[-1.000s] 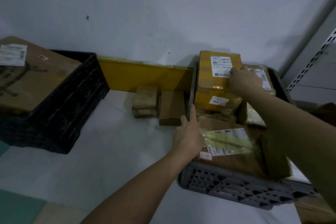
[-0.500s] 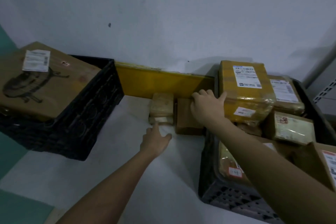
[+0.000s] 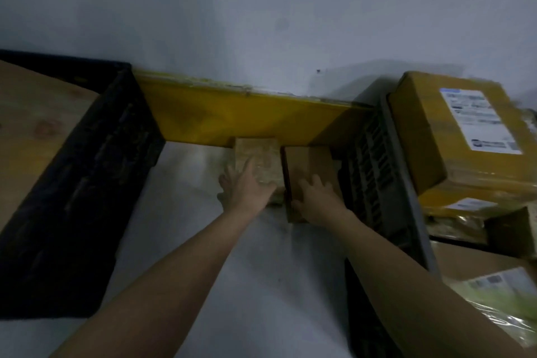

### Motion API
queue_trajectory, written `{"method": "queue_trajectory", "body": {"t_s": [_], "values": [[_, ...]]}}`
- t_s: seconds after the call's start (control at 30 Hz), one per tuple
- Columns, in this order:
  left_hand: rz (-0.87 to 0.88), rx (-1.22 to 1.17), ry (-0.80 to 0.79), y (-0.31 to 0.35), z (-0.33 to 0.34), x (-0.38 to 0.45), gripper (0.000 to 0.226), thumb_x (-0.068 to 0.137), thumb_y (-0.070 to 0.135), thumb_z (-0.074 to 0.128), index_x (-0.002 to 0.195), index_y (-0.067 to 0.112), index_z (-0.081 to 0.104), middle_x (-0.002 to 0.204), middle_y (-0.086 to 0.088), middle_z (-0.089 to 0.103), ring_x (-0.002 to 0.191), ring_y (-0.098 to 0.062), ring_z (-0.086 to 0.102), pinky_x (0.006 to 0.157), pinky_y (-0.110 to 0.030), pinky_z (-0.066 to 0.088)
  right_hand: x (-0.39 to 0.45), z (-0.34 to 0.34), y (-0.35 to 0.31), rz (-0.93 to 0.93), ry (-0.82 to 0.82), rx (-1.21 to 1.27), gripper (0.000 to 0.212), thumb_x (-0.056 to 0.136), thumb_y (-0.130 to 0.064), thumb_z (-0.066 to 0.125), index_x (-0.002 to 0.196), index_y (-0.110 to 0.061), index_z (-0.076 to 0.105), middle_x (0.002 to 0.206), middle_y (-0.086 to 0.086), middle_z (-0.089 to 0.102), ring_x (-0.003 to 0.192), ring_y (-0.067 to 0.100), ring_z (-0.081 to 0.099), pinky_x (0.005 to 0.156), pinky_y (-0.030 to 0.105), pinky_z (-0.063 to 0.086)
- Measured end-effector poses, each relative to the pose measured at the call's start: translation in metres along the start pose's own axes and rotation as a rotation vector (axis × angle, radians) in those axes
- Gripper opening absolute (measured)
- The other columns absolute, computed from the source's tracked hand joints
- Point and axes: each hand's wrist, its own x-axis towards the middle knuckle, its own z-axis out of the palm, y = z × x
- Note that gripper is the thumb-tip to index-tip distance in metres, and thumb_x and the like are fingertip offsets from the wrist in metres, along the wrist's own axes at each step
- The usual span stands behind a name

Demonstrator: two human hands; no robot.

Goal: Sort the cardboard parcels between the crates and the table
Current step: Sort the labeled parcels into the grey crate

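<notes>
Against a pale wall and a yellow board (image 3: 232, 113), two small parcels lie side by side on the white table (image 3: 180, 241), between the crates. On the taped parcel (image 3: 258, 158) the left hand (image 3: 247, 192) lies with fingers spread and fairly straight, pressing rather than gripping; the right hand (image 3: 316, 200) rests on the plain brown parcel (image 3: 311, 163), fingers loosely bent over its top — whether they clasp an edge I cannot tell. To lift them cleanly, each hand should probably wrap a far or side edge first, since flat palms would only slide them. The grey crate (image 3: 386, 171) sits just beside the brown parcel, leaving little finger room there; the black crate (image 3: 96, 160) on the left stands well apart.
</notes>
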Motion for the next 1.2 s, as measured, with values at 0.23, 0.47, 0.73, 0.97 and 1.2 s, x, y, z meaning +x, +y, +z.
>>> {"method": "queue_trajectory", "body": {"t_s": [0.23,0.47,0.73,0.97,1.2], "values": [[-0.042,0.069,-0.066,0.015,0.039,0.064,0.111,0.071,0.074,0.068,0.154,0.046,0.000,0.160,-0.010,-0.028,0.147,-0.044,-0.015,0.111,-0.070,0.016,0.038,0.040,-0.001,0.133,-0.046,-0.005,0.085,0.094,-0.046,0.057,0.156,-0.042,-0.001,0.167,0.002,-0.004,0.148,0.050,0.001,0.109,0.072,0.025],[-0.005,0.196,-0.098,0.009,0.046,0.078,0.119,0.065,0.081,0.065,0.153,0.044,-0.006,0.159,-0.010,-0.031,0.147,-0.043,-0.006,0.107,-0.070,0.022,0.040,0.045,0.001,0.167,-0.001,-0.068,0.082,0.094,-0.050,0.057,0.155,-0.043,0.004,0.166,0.000,0.000,0.147,0.046,0.006,0.107,0.071,0.025],[-0.184,-0.438,0.032,-0.009,-0.022,0.061,0.110,0.061,0.068,0.068,0.152,0.046,0.011,0.163,-0.005,0.002,0.144,-0.041,0.014,0.113,-0.065,0.021,0.015,0.010,0.000,0.127,0.168,0.096,0.054,0.100,-0.042,0.049,0.150,-0.030,0.032,0.157,0.009,0.018,0.136,0.041,0.029,0.104,0.052,0.039],[-0.080,-1.083,-0.091,0.012,-0.118,-0.003,0.062,0.080,0.055,0.066,0.135,0.030,0.051,0.126,-0.003,0.063,0.108,-0.024,0.064,0.082,-0.043,0.057,-0.040,-0.052,-0.055,0.091,-0.043,1.223,0.065,0.093,-0.066,0.049,0.147,-0.031,0.040,0.144,0.003,0.047,0.107,0.019,0.054,0.071,0.033,0.054],[0.136,-1.513,-0.342,0.033,-0.157,-0.104,0.052,0.084,0.040,0.055,0.128,0.013,0.065,0.128,-0.014,0.066,0.109,-0.029,0.067,0.086,-0.046,0.055,-0.134,-0.106,-0.062,-0.296,-0.458,1.800,0.067,0.086,-0.071,0.055,0.134,-0.025,0.061,0.128,0.014,0.067,0.113,0.036,0.066,0.087,0.062,0.054]]}}
